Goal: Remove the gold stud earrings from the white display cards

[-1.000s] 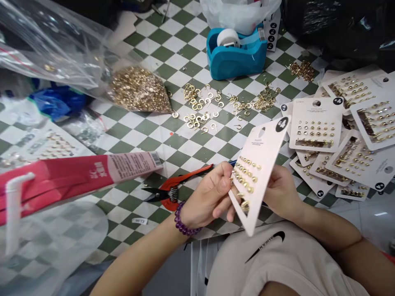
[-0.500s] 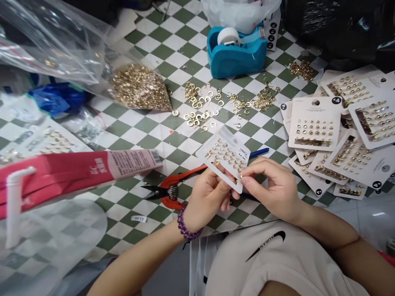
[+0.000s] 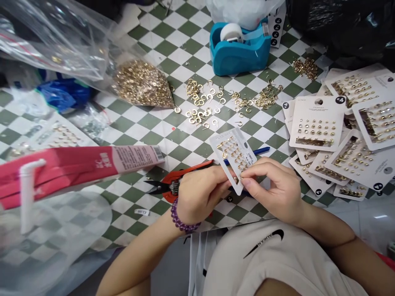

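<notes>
A white earring card with rows of small gold earrings is held up at a tilt between my hands. My right hand pinches its lower right edge between thumb and fingertips, beside a small gold earring. My left hand, wearing a purple bead bracelet, is turned back-side up. Its closed fingers reach behind the card's lower end, by the cut-out slot; their tips are partly hidden, so what they grip is unclear. Orange-handled pruning shears lie under my left hand, and a blue pen lies behind the card.
Loose gold hoops lie beyond the card, with a bag of gold pieces to their left. A blue tape dispenser stands at the back. Filled earring cards are piled right. A pink carton with a white handle stands left.
My left hand has turned over, from thumb on the card's front to fingers behind it. The card has swung more upright and shifted slightly right. My right hand keeps its pinch.
</notes>
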Available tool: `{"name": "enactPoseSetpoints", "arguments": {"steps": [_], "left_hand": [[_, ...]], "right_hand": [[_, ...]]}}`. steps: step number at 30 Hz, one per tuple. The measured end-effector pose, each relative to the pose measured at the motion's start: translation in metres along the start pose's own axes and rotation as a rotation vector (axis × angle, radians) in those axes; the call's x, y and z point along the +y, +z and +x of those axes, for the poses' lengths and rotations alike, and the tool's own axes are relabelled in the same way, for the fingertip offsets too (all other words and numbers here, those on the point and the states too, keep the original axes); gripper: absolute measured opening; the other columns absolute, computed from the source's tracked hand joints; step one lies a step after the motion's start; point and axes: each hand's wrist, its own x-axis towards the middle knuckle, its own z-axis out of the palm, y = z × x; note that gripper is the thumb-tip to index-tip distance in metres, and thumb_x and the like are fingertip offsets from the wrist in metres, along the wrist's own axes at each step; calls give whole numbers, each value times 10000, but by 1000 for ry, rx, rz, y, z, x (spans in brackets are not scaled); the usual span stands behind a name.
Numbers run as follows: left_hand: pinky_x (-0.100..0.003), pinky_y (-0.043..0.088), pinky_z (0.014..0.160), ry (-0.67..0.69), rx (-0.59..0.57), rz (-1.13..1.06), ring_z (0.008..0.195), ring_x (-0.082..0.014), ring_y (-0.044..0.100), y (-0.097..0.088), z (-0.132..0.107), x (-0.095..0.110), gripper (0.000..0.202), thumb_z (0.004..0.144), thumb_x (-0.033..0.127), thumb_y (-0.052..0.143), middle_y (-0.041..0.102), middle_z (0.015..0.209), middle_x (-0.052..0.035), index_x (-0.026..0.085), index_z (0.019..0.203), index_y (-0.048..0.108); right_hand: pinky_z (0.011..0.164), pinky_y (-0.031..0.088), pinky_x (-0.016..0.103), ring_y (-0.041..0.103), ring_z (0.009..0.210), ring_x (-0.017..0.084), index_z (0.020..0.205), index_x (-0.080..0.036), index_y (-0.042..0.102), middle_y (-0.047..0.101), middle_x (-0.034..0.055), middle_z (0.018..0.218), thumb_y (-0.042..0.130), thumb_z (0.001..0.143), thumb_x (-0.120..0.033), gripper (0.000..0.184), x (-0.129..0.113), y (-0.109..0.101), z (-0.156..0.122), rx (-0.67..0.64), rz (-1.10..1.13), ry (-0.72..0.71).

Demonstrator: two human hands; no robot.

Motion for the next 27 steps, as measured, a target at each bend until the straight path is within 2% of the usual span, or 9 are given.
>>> {"name": "enactPoseSetpoints", "arguments": {"steps": [3, 5, 8, 10, 12, 16, 20, 27], "left_hand": [[-144, 499, 665, 30, 34, 4, 746, -70, 648, 0, 8, 1, 95, 946, 178, 470, 679, 806, -16, 157, 902, 552], [-149, 457, 579, 72, 24, 68, 665, -66, 615, -1, 16, 4, 129, 950, 214, 470, 657, 754, -10, 151, 855, 530], [-200, 345, 445, 158, -51, 319, 489, -80, 492, -5, 31, 9, 271, 971, 260, 402, 582, 615, 2, 154, 731, 472], [-226, 287, 414, 212, -113, 483, 425, -89, 402, -7, 42, 11, 353, 982, 278, 341, 511, 535, 12, 162, 662, 435], [-227, 264, 410, 247, -147, 551, 403, -89, 362, -5, 50, 13, 388, 985, 284, 315, 456, 493, 23, 165, 630, 417], [-209, 235, 400, 225, -159, 499, 384, -82, 352, 5, 61, 14, 363, 993, 278, 286, 406, 466, 47, 160, 682, 432], [-205, 231, 399, 174, -227, 445, 389, -89, 396, 11, 64, 18, 265, 986, 251, 291, 441, 496, 58, 166, 788, 446], [-194, 283, 420, 58, -253, 239, 404, -84, 375, 10, 62, 22, 148, 937, 169, 369, 417, 512, 73, 183, 797, 411]], "right_hand": [[624, 498, 178, 580, 669, 69, 822, -132, 624, 649, 6, 738, 606, 797, -55, 83, -2, -4, 3, 3, -18, -19], [643, 500, 179, 587, 689, 71, 822, -131, 625, 653, 7, 753, 606, 802, -64, 73, -3, -10, 5, -4, -34, -26], [645, 492, 173, 589, 694, 67, 823, -132, 629, 652, 4, 758, 602, 808, -70, 69, -4, -19, 8, -17, -72, -28], [628, 480, 166, 581, 689, 62, 831, -135, 632, 643, -2, 753, 593, 813, -69, 78, -4, -26, 11, -20, -102, -25], [618, 468, 159, 565, 680, 55, 836, -139, 631, 629, -9, 743, 588, 816, -70, 84, -3, -32, 13, -27, -126, -22], [631, 461, 148, 543, 674, 44, 835, -145, 623, 619, -19, 742, 599, 825, -95, 56, 2, -43, 18, -32, -123, -10], [635, 461, 157, 547, 681, 48, 846, -148, 617, 609, -18, 744, 592, 843, -113, 44, 8, -52, 21, -30, -117, 14], [641, 470, 190, 564, 717, 70, 879, -153, 602, 630, 1, 796, 571, 867, -116, 49, 14, -59, 25, -116, -132, -79]]}}
